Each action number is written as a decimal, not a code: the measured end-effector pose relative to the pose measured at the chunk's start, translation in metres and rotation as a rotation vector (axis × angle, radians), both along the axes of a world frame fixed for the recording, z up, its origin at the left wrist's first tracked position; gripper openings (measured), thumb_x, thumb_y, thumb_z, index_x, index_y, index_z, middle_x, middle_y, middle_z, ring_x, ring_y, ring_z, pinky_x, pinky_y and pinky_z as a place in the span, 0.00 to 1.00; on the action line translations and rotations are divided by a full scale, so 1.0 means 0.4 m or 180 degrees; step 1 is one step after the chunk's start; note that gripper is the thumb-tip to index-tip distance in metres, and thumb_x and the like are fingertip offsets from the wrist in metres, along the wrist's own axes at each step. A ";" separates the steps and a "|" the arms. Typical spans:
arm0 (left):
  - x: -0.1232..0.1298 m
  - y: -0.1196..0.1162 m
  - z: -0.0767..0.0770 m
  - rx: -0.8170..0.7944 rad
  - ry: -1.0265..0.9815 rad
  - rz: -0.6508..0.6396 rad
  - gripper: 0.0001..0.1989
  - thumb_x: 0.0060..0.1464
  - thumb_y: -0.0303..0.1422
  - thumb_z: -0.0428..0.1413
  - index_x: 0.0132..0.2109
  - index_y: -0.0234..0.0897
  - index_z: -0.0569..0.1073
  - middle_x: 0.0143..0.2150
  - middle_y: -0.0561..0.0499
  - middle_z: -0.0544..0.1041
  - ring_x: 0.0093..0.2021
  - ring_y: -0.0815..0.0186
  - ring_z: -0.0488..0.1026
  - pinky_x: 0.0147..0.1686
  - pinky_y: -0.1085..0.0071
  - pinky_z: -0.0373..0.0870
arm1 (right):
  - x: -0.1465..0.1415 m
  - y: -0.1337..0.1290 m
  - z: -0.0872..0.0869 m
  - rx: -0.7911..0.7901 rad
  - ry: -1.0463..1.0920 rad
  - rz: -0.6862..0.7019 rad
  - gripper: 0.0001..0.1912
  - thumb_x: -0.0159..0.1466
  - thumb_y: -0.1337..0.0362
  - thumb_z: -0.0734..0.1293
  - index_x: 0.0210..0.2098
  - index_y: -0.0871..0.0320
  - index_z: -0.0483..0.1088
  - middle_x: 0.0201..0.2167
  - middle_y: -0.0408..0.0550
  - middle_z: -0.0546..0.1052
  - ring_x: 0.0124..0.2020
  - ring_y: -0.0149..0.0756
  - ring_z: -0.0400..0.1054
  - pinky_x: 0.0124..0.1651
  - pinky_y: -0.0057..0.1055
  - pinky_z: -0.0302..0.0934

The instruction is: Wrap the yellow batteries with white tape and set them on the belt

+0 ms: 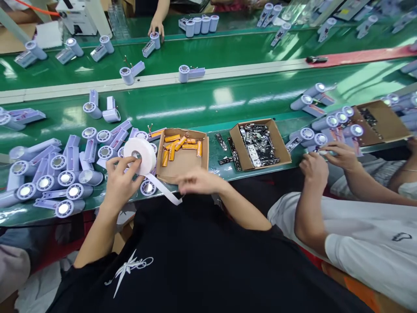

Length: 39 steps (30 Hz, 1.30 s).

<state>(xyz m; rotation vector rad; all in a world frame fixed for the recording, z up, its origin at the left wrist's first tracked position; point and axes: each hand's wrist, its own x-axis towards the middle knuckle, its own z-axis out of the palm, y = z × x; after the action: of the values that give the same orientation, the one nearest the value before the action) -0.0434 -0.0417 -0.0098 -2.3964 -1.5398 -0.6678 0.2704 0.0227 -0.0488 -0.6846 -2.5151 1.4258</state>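
The left hand (122, 182) holds the roll (148, 152) of white tape, its thumb and fingers closed in a pinch around the near side by the core. The roll is raised over the edge of the tabletop (213, 163), in front of the purple housings (78, 174) and beside the tray (184, 171). A loose strip (163, 188) of tape runs from the bottom of the roll down to the right, its free end slightly curled over the person's black shirt (208, 252).

The right hand (200, 180) is at the near edge of the tray, fingers pointing left towards the strip. It is blurred; it looks partly curled, but I cannot tell how far open it is or whether it touches the strip.

The tray is shallow cardboard and holds orange cells (181, 143) lying at various angles. To its right, loose boards (221, 141) lie on the tabletop beside a cardboard box (280, 141) filled with more boards. On the left, the housings lie crowded together, many with their round ends facing the person.

Beyond, more housings rest on the green belt (195, 102) and its pale divider (228, 73). Across it, another person's hand (157, 27) touches a housing; at right, a co-worker's hands (314, 167) meet near other housings.
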 end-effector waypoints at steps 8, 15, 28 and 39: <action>0.029 -0.009 -0.021 0.0008 -0.0111 0.0022 0.21 0.62 0.27 0.64 0.61 0.38 0.78 0.53 0.39 0.81 0.54 0.48 0.70 0.55 0.50 0.71 | -0.112 0.199 -0.065 0.2092 -0.1019 -0.0367 0.24 0.75 0.66 0.67 0.69 0.55 0.74 0.72 0.58 0.73 0.67 0.58 0.64 0.62 0.52 0.64; 0.013 -0.032 -0.039 -0.0172 -0.0191 0.0058 0.22 0.61 0.27 0.63 0.62 0.37 0.78 0.53 0.39 0.81 0.53 0.48 0.70 0.55 0.50 0.71 | -0.077 0.211 -0.073 0.1672 -0.0583 -0.0482 0.12 0.75 0.62 0.69 0.53 0.57 0.83 0.51 0.57 0.85 0.54 0.51 0.73 0.62 0.49 0.62; 0.020 -0.048 -0.037 -0.0544 -0.0130 -0.0258 0.22 0.62 0.27 0.64 0.62 0.38 0.79 0.52 0.38 0.81 0.54 0.47 0.69 0.56 0.49 0.71 | 0.022 0.134 0.078 0.0930 0.0659 -0.1599 0.15 0.76 0.52 0.69 0.41 0.53 0.84 0.40 0.49 0.86 0.42 0.42 0.79 0.50 0.38 0.71; 0.032 -0.047 -0.054 -0.0760 -0.0096 -0.0262 0.19 0.63 0.29 0.63 0.61 0.36 0.79 0.54 0.38 0.81 0.54 0.47 0.68 0.56 0.51 0.72 | -0.020 0.083 -0.020 0.1182 -0.2195 -0.0076 0.12 0.70 0.59 0.74 0.47 0.61 0.84 0.48 0.62 0.86 0.50 0.57 0.82 0.52 0.44 0.71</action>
<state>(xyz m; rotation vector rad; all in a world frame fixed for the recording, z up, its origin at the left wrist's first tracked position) -0.0305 -0.0605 -0.0316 -2.6469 -1.6230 -0.5663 0.2626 0.0557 -0.0568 -1.2862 -3.1238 0.7396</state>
